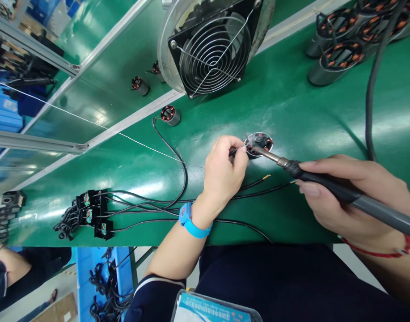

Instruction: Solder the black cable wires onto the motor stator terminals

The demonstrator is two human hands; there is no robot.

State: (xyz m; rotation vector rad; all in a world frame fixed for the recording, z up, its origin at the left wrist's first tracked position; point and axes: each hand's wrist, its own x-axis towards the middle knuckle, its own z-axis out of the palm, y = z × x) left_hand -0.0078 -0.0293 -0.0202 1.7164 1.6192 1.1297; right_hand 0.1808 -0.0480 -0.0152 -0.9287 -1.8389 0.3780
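A motor stator (pixel 259 142) with orange copper windings in a metal can stands on the green bench in front of me. My left hand (pixel 226 165) is closed in a pinch at its left rim, on the end of a thin black cable (pixel 234 152). With my right hand (pixel 359 223) I grip the handle of a soldering iron (pixel 381 210). The iron's metal tip reaches into the stator close to my left fingertips, where faint smoke shows. Whether the tip touches a wire is hard to see. Below, black cables (pixel 255 182) with stripped, coloured ends lie on the bench.
A fan with a wire guard (pixel 213 67) stands behind the stator. More stators (pixel 337 62) cluster at the back right; a wired one (pixel 170 115) sits left. Small black housings (pixel 90 208) with cables lie left. A dark hose (pixel 370 89) hangs right. Another person's arm (pixel 12 264) shows far left.
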